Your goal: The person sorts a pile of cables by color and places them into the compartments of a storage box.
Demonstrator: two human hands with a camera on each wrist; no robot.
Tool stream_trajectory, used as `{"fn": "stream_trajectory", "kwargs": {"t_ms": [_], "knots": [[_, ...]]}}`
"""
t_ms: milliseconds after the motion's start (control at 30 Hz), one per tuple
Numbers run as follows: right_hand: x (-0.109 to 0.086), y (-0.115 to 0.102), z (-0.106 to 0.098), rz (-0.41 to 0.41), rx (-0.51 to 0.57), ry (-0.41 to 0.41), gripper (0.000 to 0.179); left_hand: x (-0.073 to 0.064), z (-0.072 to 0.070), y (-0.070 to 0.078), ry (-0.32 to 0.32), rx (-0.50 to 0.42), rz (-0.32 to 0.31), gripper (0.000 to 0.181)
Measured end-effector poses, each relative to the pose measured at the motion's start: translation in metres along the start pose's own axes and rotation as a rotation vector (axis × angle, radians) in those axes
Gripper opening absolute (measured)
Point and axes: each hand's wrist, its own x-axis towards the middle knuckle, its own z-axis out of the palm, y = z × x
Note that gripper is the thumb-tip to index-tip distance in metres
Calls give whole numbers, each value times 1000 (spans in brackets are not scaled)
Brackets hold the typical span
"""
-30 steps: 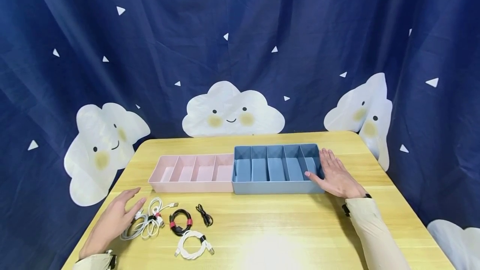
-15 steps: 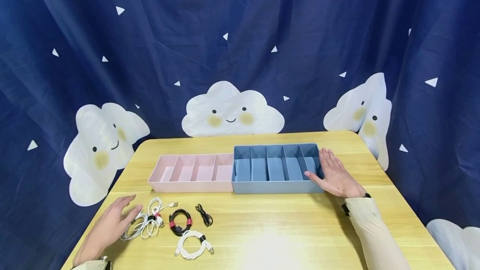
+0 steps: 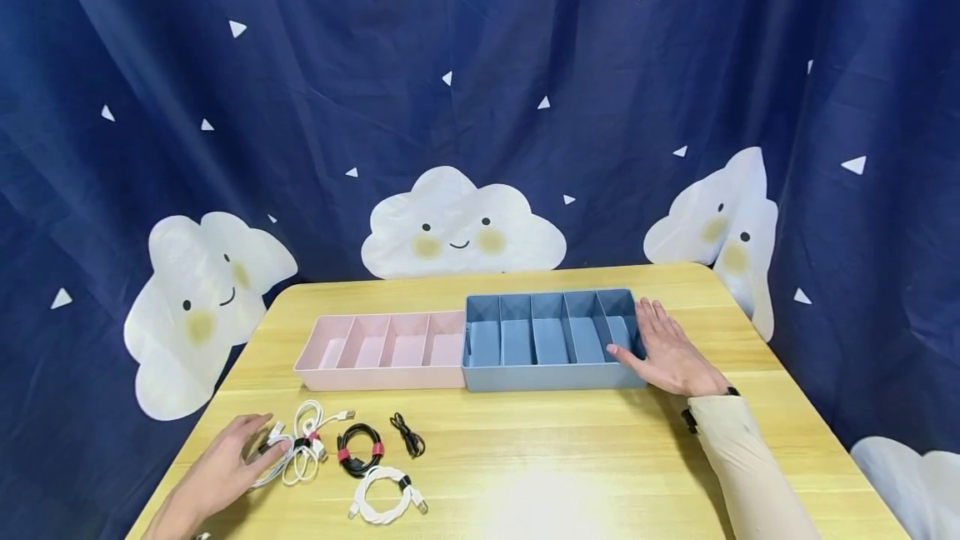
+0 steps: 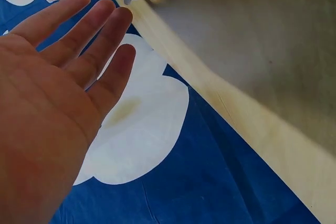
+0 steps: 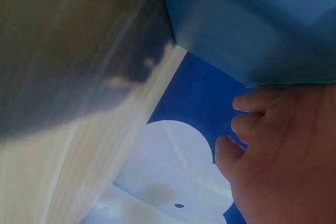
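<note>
Far left, the left hand hovers just beside a pair of white cables on the table; fingers relaxed and spread, nothing in its grasp. In the head view the thumb overlaps the cables; can't tell if it touches. These cables look light, soft and floppy, with loose loops and plug ends that could snag on each other; best hold is probably a pinch at the red tie or black strap where the strands gather. Behind them and slightly right stands the pink box, four compartments, likely thin, light plastic, stiff enough to take by the rim. In front of it lies the black coiled cable, bound by two red straps, so it should keep its ring shape; pinch at a strap. Nearer the person, just beside or touching it, is the white coiled cable with one black strap, springy by the look, plugs sticking out right; pinch across the strap. Next, the small black cable, a slim folded bundle, very light, pinch mid-length. Then the blue box, five compartments, end against the pink one; smooth, rigid-looking, probably slides easily if pushed. At its right end the right hand rests, fingers straight along the outer wall, thumb over the near corner, not clenched.
</note>
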Motion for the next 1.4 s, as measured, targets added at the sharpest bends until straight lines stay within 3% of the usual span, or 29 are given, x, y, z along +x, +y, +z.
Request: {"fn": "stream_trajectory", "kwargs": {"t_ms": [367,667,933,1100,1267,1400], "knots": [[-1,-1,0,-6,-5,12,105,-2,0,4,-90,-17,-35,84],[-2,0,1,-2,7,12,105,-3,0,4,-126,-36,-37,90],[-2,-1,0,1,5,12,106,0,6,1,-97,-8,-16,92],[-2,-1,-1,-1,9,11,105,3,5,0,-116,-18,-19,90],[-2,-1,-1,0,11,10,105,4,5,-2,-119,-11,-8,82],[-2,-1,0,2,6,11,105,4,7,-3,-83,12,23,75]]}}
